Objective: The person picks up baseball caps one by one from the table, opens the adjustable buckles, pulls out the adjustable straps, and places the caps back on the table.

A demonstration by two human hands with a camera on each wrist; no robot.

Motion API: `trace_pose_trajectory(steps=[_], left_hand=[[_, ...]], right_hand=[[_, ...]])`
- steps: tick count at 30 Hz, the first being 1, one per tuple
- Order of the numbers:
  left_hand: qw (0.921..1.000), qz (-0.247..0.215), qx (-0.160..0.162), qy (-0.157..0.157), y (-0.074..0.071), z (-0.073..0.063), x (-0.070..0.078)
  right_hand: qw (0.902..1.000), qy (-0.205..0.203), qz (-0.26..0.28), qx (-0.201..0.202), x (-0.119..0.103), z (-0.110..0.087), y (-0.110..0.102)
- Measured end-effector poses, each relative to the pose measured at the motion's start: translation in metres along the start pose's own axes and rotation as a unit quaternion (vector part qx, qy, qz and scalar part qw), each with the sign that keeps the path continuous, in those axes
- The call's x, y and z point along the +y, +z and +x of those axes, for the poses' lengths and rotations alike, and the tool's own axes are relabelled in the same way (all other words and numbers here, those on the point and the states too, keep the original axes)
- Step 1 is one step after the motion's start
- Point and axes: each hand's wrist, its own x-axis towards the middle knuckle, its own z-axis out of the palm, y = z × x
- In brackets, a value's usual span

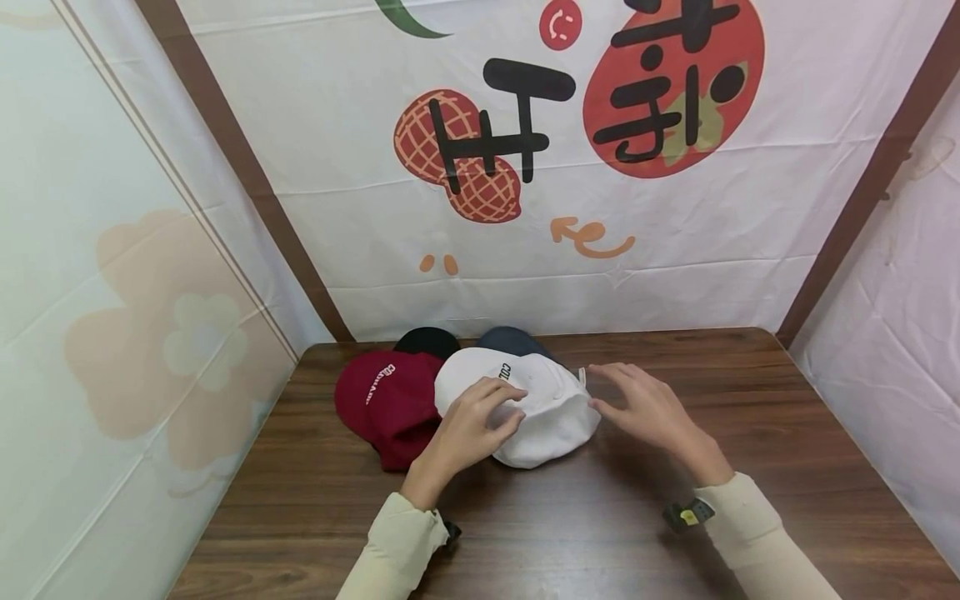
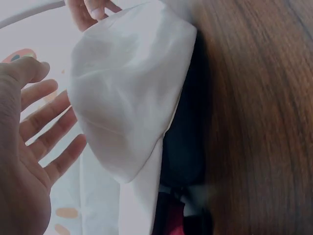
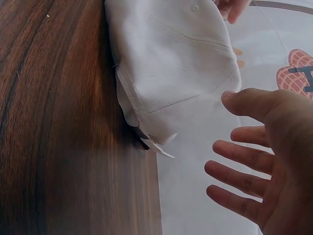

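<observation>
A white baseball cap with dark lettering lies on the wooden table, its crown slightly crumpled. My left hand hovers over its left side, fingers spread and loosely bent. At the cap's right edge is my right hand, thumb and fingers apart. In the right wrist view the thumb tip of the right hand comes right up to the white fabric, with nothing gripped. Fingertips of the left hand overlap the cap's edge in the left wrist view.
Left of the white cap lies a dark red cap with white lettering and a black brim. Behind the white cap shows a dark blue-grey brim. A printed cloth hangs along the table's back edge.
</observation>
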Motion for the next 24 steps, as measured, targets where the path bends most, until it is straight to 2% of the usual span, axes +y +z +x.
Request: trace_pose_trajectory(steps=[5, 11, 24], left_hand=[[0.9999, 0.001, 0.002, 0.015, 0.005, 0.0, -0.001], [0.9992, 0.022, 0.011, 0.033, 0.01, 0.0, 0.0], [0.9981, 0.06, 0.006, 0.016, 0.017, -0.002, 0.002]], right_hand=[[1.0, -0.002, -0.002, -0.004, 0.0, 0.002, 0.005], [1.0, -0.005, 0.0, -0.008, 0.001, 0.002, 0.01], [0.9996, -0.028, -0.003, 0.001, 0.001, 0.002, 0.018]])
